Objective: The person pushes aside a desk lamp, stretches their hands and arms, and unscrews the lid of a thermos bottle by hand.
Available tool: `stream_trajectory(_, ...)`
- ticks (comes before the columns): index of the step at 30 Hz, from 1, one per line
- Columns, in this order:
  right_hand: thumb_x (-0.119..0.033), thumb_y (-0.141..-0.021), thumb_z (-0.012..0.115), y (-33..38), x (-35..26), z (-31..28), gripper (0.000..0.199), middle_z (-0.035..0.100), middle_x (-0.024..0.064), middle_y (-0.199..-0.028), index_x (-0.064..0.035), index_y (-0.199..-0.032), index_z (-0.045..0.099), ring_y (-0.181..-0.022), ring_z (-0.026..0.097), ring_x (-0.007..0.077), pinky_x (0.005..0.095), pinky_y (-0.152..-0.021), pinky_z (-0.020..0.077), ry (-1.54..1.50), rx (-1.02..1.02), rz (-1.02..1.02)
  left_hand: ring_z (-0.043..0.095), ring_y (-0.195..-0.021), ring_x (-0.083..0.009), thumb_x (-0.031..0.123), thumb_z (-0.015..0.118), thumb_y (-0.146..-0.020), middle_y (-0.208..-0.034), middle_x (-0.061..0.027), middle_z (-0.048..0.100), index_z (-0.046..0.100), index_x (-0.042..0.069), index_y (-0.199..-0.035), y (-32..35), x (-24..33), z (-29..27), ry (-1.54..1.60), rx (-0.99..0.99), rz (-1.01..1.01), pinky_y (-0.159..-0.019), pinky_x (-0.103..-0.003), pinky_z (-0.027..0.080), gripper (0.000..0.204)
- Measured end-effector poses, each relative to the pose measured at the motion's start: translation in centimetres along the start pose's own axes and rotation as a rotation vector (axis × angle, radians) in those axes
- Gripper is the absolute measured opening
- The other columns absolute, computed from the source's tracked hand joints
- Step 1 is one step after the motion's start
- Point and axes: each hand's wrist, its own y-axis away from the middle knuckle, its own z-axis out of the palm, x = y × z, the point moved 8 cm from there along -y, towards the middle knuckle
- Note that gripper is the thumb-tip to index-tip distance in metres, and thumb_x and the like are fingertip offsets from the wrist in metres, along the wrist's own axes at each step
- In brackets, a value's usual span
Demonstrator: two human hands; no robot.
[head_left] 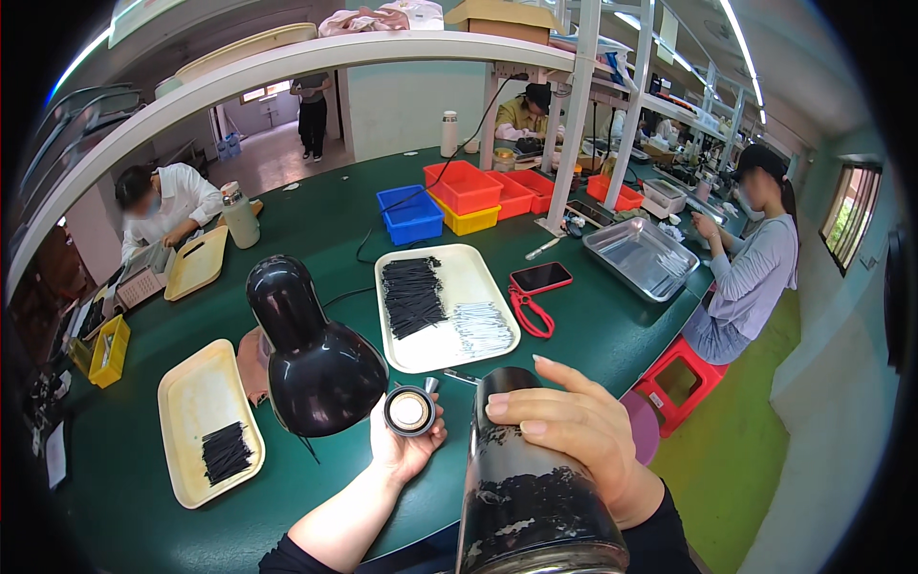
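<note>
My right hand (588, 435) is wrapped round a large black thermos flask (526, 502) with worn, flaking paint, close in front of me at the lower edge. The flask leans, its narrower end away from me. In my left hand (406, 457) is a dark round flask lid (409, 411), its pale inner disc facing up and the fingers curled about its rim. Just behind both hands lies a cream tray (421, 361) with a pile of thin black strips (411, 297) and a smaller pile of thin white pieces (481, 328).
A black desk lamp (320, 378) stands left of my hand. Beyond it lies another cream tray (182, 392) with black strips. A phone (540, 277), a red strap (529, 314), a metal tray (639, 258) and coloured bins (409, 215) share the green table. Several people sit around it.
</note>
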Motion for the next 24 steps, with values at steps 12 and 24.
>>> stream_trajectory(12,-0.010,-0.075,0.056,-0.9,-0.5,-0.6,0.023,0.062,0.0158,-0.093,-0.0009,-0.096,0.052,-0.085,0.063,0.0255,0.0398,-0.088,0.0420,0.062,0.018,-0.067,0.048,-0.063,-0.0216,0.055,0.033,-0.082,-0.078,-0.0136,0.056,0.053,-0.004,-0.098,-0.8,-1.1,-0.9,0.135,-0.113,-0.117,-0.061,-0.031,0.040,0.065)
stream_trajectory(24,-0.007,-0.075,0.053,-1.5,-1.0,-1.6,0.017,0.062,0.0166,-0.094,-0.0005,-0.091,0.055,-0.087,0.062,0.0263,0.0402,-0.088,0.0421,0.116,0.024,-0.123,0.048,-0.063,-0.0215,0.058,0.034,-0.081,-0.079,-0.0130,0.056,0.052,-0.004,-0.100,-0.7,-1.1,-0.9,0.139,-0.112,-0.130,-0.062,-0.032,0.041,0.067)
